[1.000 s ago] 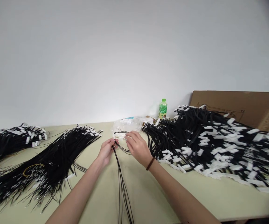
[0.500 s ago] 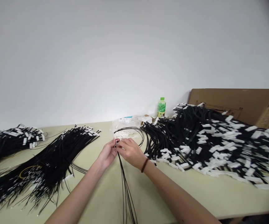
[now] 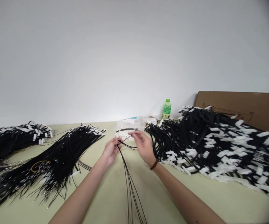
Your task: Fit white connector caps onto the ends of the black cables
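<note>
My left hand is closed in a pinch on a few thin black cables, which hang from its fingertips toward the front of the table. My right hand is raised just to the right, its thumb and forefinger together on one thin strand that stretches back to the left hand. A loop of black cable curves behind and under the right hand. Small white pieces in a clear plastic bag lie just beyond the fingers. The exact ends between the left fingertips are too small to make out.
Black cable bundles with white ends lie at the left and far left. A large heap of black cables with white tags covers the right side. Behind it stand a green-capped bottle and a cardboard box against the wall.
My right hand has drawn away from the left hand toward the right, pulling a thin strand. The left hand keeps its pinch. The whole view has shifted slightly.
</note>
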A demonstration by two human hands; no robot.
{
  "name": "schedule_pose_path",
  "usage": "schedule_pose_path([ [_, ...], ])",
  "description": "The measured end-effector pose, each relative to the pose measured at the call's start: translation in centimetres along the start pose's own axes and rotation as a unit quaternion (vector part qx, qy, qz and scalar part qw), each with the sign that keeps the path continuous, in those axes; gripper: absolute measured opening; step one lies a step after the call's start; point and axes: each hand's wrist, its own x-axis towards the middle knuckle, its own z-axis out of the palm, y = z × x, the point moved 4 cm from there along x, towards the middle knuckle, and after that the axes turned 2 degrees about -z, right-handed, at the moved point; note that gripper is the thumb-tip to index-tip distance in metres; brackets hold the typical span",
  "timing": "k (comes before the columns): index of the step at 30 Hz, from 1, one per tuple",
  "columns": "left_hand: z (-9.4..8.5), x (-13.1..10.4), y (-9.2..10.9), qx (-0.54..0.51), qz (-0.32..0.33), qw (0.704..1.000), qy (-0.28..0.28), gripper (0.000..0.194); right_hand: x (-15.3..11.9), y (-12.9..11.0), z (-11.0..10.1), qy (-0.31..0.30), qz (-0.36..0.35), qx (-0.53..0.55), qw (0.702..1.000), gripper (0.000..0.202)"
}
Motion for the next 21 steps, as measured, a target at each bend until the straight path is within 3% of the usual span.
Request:
schedule_pose_path([
  [2,-0.3,0.2,0.0,0.023,0.012,0.999,0.021,0.008,0.9,0.7,-1.7,0.102,0.07,0.122,0.985,0.019],
  [4,-0.5,0.3,-0.1,0.036,0.018,0.999,0.033,0.006,1.7,1.3,-3.6,0.196,0.095,0.183,0.959,0.025],
  [6,-0.6,0.4,-0.2,0.037,0.019,0.998,0.038,0.005,2.2,1.6,-5.5,0.277,0.101,0.167,0.941,0.028],
  [8,-0.6,0.4,-0.4,0.036,0.016,0.998,0.038,0.005,2.3,1.3,-6.8,0.316,0.08,0.081,0.942,0.029],
  [10,-0.5,0.4,-0.5,0.036,0.009,0.999,0.032,0.005,2.2,0.1,-6.8,0.288,0.012,-0.057,0.956,0.028],
  [12,-0.4,0.4,-0.5,0.035,0.0,0.999,0.017,0.005,1.9,-1.4,-5.4,0.197,-0.09,-0.199,0.956,0.024],
  [15,-0.2,0.3,-0.5,0.029,-0.008,0.999,-0.012,0.007,0.7,-2.4,-2.3,0.027,-0.212,-0.347,0.913,0.021],
  [18,0.2,0.1,-0.5,0.032,-0.009,0.998,-0.044,0.011,-0.3,-2.2,-0.4,-0.074,-0.259,-0.429,0.862,0.019],
  [21,0.4,-0.1,-0.6,0.045,-0.009,0.996,-0.071,0.016,-0.6,-1.9,0.2,-0.096,-0.266,-0.455,0.845,0.018],
])
